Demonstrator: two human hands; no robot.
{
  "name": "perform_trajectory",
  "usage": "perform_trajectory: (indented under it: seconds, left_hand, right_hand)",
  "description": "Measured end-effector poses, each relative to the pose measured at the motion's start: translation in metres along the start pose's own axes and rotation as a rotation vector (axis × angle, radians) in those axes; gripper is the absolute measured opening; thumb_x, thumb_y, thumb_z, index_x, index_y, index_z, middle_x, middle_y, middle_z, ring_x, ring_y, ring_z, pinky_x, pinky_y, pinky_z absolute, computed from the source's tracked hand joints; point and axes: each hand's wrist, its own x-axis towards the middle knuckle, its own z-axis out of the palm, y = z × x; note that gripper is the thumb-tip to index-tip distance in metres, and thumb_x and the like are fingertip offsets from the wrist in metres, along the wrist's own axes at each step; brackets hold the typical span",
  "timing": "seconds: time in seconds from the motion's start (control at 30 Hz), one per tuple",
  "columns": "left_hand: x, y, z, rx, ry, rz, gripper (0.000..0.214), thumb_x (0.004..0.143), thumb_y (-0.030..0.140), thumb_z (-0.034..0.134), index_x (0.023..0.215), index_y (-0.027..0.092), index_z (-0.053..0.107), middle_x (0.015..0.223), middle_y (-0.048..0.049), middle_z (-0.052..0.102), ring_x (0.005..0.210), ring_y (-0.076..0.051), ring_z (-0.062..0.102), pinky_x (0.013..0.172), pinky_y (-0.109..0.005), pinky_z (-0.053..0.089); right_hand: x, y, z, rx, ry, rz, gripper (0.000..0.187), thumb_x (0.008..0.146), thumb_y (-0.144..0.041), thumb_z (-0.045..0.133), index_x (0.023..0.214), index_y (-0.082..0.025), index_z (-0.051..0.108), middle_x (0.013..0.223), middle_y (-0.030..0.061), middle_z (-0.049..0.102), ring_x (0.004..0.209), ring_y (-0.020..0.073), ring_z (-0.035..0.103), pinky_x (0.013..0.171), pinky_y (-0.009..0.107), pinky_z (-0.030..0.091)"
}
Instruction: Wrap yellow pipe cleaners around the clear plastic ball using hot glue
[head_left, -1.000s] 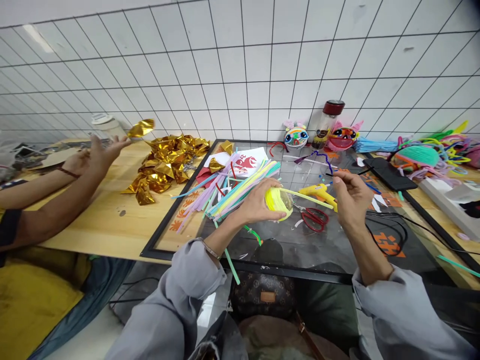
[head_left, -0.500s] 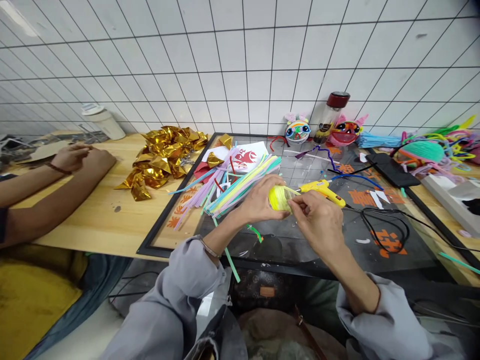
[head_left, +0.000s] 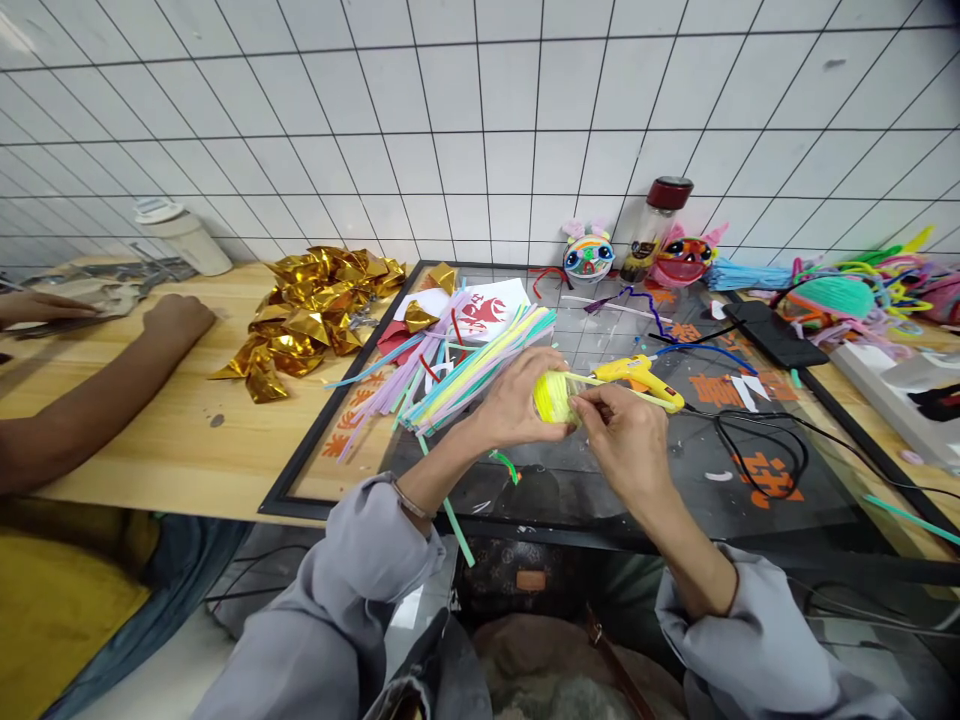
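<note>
My left hand point(head_left: 514, 400) is wrapped around a small ball wound in neon yellow pipe cleaner point(head_left: 552, 396), held above the glass-topped mat point(head_left: 600, 490). My right hand point(head_left: 626, 440) is closed against the ball's right side, pinching the loose end of the yellow pipe cleaner point(head_left: 600, 381) that runs off to the right. A yellow glue gun point(head_left: 641, 375) lies on the mat just behind both hands. A fan of pastel pipe cleaners point(head_left: 465, 370) lies to the left of the ball.
Crumpled gold foil point(head_left: 307, 315) sits on the wooden table point(head_left: 150, 440). Another person's arm point(head_left: 97, 400) rests at the left. A white bottle point(head_left: 184, 235), two painted masks point(head_left: 589, 255), a jar point(head_left: 660, 225), black cables point(head_left: 765, 450) and a colourful pipe cleaner heap point(head_left: 862, 295) lie around.
My right hand came in from the right to the ball and now pinches the yellow strand against it. The other person's hands dropped to the table and moved apart.
</note>
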Motion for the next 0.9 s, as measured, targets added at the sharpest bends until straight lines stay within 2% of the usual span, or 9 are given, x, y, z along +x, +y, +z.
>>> perform_trajectory:
  seconds: [0.23, 0.53, 0.9]
  left_hand:
    - [0.0001, -0.0005, 0.0003, 0.006, 0.007, 0.014, 0.061, 0.061, 0.028, 0.081, 0.115, 0.022, 0.054, 0.128, -0.013, 0.061, 0.123, -0.033, 0.06, 0.108, -0.05, 0.048]
    - [-0.0002, -0.0006, 0.0032, 0.019, 0.043, 0.031, 0.059, 0.061, 0.029, 0.08, 0.115, 0.021, 0.055, 0.128, -0.013, 0.062, 0.121, -0.031, 0.062, 0.106, -0.05, 0.05]
    - [0.0002, 0.0018, 0.0034, 0.041, 0.062, 0.058, 0.057, 0.062, 0.029, 0.079, 0.111, 0.018, 0.054, 0.122, -0.0148, 0.063, 0.117, -0.031, 0.062, 0.103, -0.048, 0.051]
  right_hand:
    - [0.0018, -0.0018, 0.0002, -0.014, 0.009, 0.015, 0.02, 0.085, -0.03, 0.061, 0.068, -0.022, 0.068, 0.064, 0.0043, 0.071, 0.054, 0.0186, 0.057, 0.057, 0.03, 0.035]
    - [0.0059, -0.0074, -0.0039, 0.036, -0.054, 0.132, 0.02, 0.08, -0.033, 0.062, 0.068, -0.02, 0.068, 0.058, 0.0021, 0.066, 0.05, 0.0159, 0.052, 0.057, 0.029, 0.034]
    - [0.0094, -0.0043, -0.0039, 0.124, -0.094, 0.202, 0.018, 0.076, -0.033, 0.063, 0.065, -0.019, 0.068, 0.061, 0.0034, 0.069, 0.053, 0.0161, 0.057, 0.056, 0.028, 0.037]
